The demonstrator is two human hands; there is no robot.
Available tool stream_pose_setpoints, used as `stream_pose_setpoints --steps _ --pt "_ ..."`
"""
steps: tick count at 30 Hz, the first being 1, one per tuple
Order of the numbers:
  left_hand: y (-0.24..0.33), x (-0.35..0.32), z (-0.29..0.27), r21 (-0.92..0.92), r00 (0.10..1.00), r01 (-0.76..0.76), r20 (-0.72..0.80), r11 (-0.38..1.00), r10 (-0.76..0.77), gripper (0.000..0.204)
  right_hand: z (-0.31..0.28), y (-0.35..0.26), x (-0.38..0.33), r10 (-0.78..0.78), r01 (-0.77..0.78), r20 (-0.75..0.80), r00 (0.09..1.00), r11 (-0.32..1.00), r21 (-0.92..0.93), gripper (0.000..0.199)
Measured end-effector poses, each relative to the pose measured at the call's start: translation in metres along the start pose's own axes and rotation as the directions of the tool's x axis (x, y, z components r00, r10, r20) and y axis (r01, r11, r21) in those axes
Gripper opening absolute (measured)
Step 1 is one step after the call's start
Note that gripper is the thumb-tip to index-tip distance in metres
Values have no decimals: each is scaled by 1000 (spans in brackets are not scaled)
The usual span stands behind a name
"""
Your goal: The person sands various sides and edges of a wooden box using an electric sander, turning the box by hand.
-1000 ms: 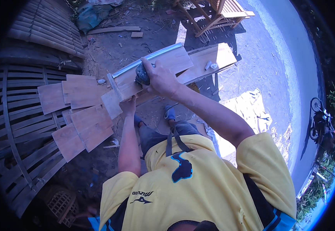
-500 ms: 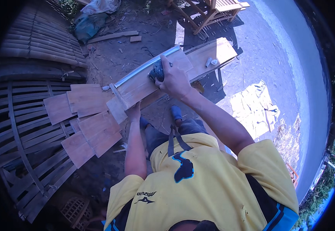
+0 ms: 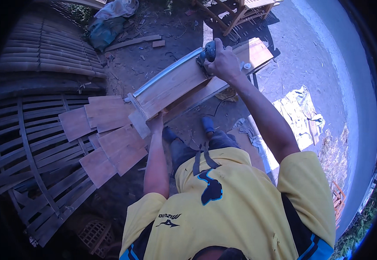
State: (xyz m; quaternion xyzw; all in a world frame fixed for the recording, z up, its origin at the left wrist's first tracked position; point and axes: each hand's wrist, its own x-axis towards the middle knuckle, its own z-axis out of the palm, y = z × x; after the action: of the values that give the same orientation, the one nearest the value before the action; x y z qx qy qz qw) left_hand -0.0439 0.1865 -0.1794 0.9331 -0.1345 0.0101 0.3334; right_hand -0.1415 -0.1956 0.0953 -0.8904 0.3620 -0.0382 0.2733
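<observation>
Reference for all places: the wooden workpiece (image 3: 171, 89), long and box-like, lying aslant in front of the person, across a longer support plank (image 3: 260, 54) that sticks out past its right end.

Right hand (image 3: 227, 65): closed around a dark, blocky power tool (image 3: 206, 53) (sander, by the look of it; the underside is hidden). The tool sits at the right end of the workpiece's upper face, by the far corner.

Left hand (image 3: 156, 123): at the near edge of the workpiece, by its left end. Fingers run out of sight under the wood, so can't tell how far they're closed; looks like bracing.

A bright strip (image 3: 167, 71) follows the workpiece's far edge (metal or glare, can't tell).

Step in hand, my read: surfacing the upper face, tool at the right-hand limit of a stroke. Next move calls for drawing it back leftward, base flat, light even pressure, no tipping over the end, with the left hand bracing and clear of the tool's path.

Around it: flat boards (image 3: 121, 145) left of the workpiece, overlapping on a slatted platform (image 3: 28, 134). Small white item (image 3: 246, 66) on the plank, just beyond the workpiece's right end.
</observation>
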Motion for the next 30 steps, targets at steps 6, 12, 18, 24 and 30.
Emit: stream_pose_setpoints --steps 6,12,18,24,30 --pt "-11 8 -20 146 997 34 62 989 -43 51 63 -100 -81 -308 294 197 931 951 100 102" --pt "22 10 -56 17 922 -70 382 997 58 54 81 -104 -81 -351 352 296 888 934 52 107" --pt "16 51 -121 -596 914 315 401 739 -66 67 21 -39 -20 3 -2 22 1000 1000 -28 99" --pt "83 128 -112 -463 972 58 230 885 57 46 76 -104 -78 -266 252 206 942 964 88 101" --pt "110 160 -115 110 936 -114 344 987 70 44 55 -66 -68 -154 150 61 986 987 60 99"
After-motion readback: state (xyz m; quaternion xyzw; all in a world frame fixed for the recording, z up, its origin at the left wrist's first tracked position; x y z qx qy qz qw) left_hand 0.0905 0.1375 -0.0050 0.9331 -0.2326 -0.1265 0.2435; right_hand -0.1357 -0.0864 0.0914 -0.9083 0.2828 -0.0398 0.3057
